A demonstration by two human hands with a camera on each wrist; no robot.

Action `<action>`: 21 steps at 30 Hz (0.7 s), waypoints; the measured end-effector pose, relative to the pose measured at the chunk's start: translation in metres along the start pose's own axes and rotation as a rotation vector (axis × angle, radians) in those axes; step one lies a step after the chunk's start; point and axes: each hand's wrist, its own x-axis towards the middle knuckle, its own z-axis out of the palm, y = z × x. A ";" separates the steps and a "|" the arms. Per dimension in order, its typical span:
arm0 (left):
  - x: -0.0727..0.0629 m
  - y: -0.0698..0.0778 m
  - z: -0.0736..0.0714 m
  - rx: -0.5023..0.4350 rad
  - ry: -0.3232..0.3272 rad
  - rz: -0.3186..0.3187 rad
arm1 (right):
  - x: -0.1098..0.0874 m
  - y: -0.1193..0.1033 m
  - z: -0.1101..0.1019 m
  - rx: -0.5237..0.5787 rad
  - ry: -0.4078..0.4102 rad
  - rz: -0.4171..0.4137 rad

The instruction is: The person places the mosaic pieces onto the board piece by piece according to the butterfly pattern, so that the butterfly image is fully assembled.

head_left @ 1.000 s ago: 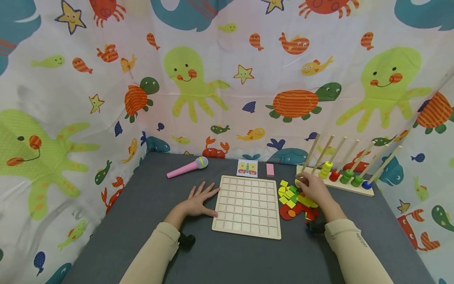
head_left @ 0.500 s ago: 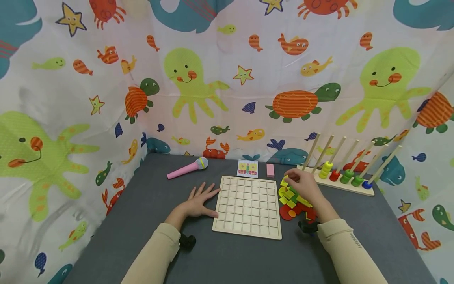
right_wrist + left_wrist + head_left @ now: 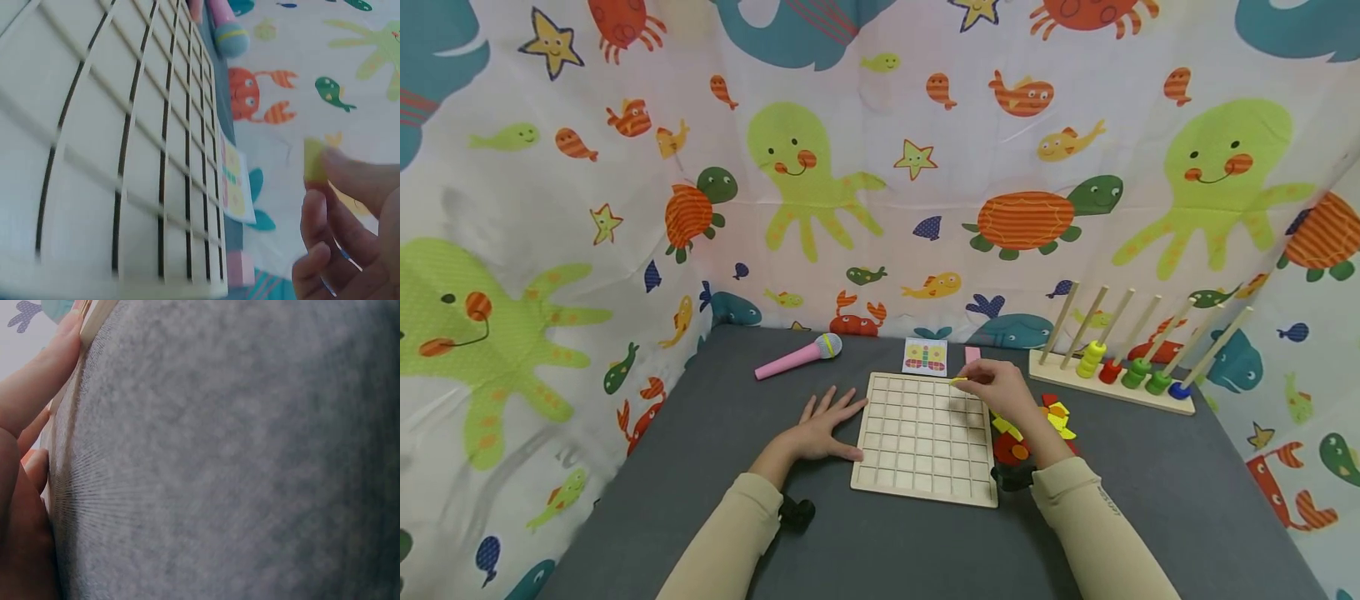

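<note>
A pale wooden board [image 3: 922, 442] with a grid of square recesses lies on the dark table. My left hand [image 3: 817, 428] rests spread at its left edge, thumb and fingertips touching the rim; the left wrist view shows the thumb [image 3: 47, 372] along that edge. Over the board's far right corner, my right hand [image 3: 1002, 392] pinches a small flat yellow piece [image 3: 314, 161] between thumb and fingers. A pile of red, yellow and green flat pieces [image 3: 1011, 450] lies right of the board, partly hidden under my right forearm.
Behind the board lie a card with a butterfly pattern [image 3: 925, 357] and a pink block [image 3: 972, 354]. A pink toy microphone [image 3: 798, 357] sits at the back left. At the back right stands a peg rack [image 3: 1111, 383] with coloured beads. A printed curtain [image 3: 880, 208] hangs behind.
My right hand has moved left from the pile to over the board's far right corner, carrying a yellow piece. My left hand stays at the board's edge.
</note>
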 end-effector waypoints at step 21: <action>0.001 -0.002 0.002 -0.031 0.021 -0.005 | 0.048 -0.030 0.093 0.145 -0.086 0.036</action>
